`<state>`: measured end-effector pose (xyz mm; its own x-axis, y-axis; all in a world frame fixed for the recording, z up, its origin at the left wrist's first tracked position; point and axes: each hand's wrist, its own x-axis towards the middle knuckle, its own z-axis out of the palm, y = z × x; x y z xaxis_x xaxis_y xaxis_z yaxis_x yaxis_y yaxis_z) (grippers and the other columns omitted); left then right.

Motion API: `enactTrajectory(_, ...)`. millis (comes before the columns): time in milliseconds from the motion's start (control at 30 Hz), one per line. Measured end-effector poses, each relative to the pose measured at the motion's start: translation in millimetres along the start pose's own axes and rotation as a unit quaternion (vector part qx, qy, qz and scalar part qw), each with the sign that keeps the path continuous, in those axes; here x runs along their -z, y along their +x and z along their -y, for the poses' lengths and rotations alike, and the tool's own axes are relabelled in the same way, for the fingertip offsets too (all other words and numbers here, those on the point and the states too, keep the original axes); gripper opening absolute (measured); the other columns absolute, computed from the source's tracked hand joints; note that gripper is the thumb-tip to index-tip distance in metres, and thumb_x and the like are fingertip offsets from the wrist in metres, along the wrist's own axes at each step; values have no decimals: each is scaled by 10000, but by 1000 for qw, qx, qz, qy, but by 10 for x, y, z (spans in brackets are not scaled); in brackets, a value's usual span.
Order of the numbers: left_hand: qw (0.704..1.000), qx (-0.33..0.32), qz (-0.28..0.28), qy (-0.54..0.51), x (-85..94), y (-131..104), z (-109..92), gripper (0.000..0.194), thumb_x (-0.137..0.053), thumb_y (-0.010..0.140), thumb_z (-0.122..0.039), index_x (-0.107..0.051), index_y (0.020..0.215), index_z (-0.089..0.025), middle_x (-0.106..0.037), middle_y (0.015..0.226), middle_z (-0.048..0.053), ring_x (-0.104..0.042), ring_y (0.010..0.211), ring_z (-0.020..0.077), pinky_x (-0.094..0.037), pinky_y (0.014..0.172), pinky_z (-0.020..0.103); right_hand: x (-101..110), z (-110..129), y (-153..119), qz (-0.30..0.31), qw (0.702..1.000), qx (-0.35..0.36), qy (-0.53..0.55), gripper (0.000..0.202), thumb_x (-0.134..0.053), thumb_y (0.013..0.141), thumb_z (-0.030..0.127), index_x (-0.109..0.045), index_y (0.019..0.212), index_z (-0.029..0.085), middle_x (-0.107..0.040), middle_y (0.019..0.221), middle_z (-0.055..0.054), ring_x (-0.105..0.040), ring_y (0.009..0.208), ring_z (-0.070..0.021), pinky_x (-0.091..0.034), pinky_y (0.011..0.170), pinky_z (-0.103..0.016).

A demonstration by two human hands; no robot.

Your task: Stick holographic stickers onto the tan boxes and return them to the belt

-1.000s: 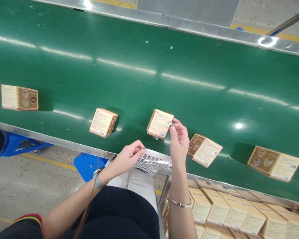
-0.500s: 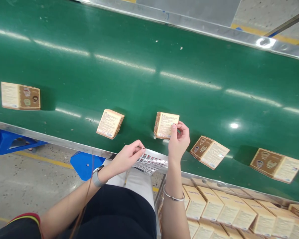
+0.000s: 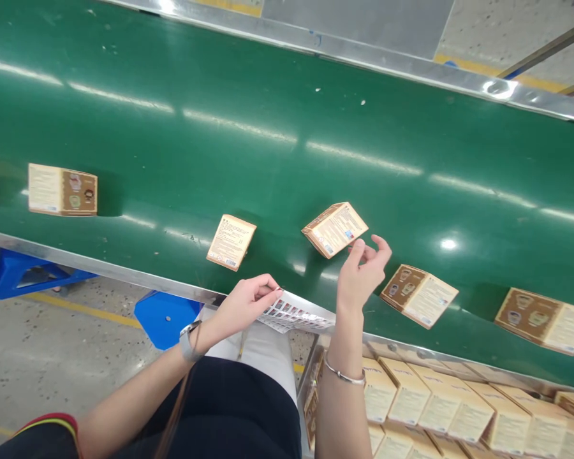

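Observation:
My left hand pinches the corner of a sheet of small stickers, which hangs over the belt's near edge. Just beyond my right hand a small cream-and-brown cardboard box rests at a slant on the green conveyor belt. A small coloured sticker shows on its printed face. The right hand is open, its thumb and fingers apart, close to the box's near corner; whether a fingertip touches it I cannot tell. Another box lies left of it, beyond my left hand.
More boxes sit along the belt, one at the far left and two on the right. Rows of cream boxes stand below the near rail at right. A blue stool is at lower left; a metal rail borders the far side.
The boxes on the belt have shifted to the right. The box by my right hand has turned, and that hand has let go of it, moved right and spread its fingers. The left hand keeps the sheet.

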<state>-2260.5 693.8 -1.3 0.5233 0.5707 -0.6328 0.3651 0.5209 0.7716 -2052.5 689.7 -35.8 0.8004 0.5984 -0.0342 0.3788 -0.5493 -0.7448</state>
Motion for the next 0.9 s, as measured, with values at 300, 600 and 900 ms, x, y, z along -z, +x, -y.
enactTrajectory(300,992,1,-85,-94,26,-5,-7,346,-595,814,-489,-609,773,-146,-525,551,-43,-375,458,67,-293,446,198,246,347,-611,285,902,325,-2,170,-542,937,268,-646,1070,247,-703,1007,-65,-634,956,-210,-476,830,-361)
enactTrajectory(600,994,-27,-41,-101,36,-71,11,250,-635,827,-320,-653,995,-135,-730,842,59,-680,800,185,-525,723,264,175,380,-646,263,865,424,-55,118,-550,931,125,-617,928,222,-719,880,-21,-626,818,-173,-403,878,-374)
enactTrajectory(900,991,36,-54,-115,135,-116,193,189,-603,798,-276,-667,887,-122,-756,822,72,-704,756,183,-515,675,245,-120,347,-622,270,939,-28,210,191,-577,891,379,-562,993,217,-578,1353,-132,-606,1175,-217,-474,979,-412)
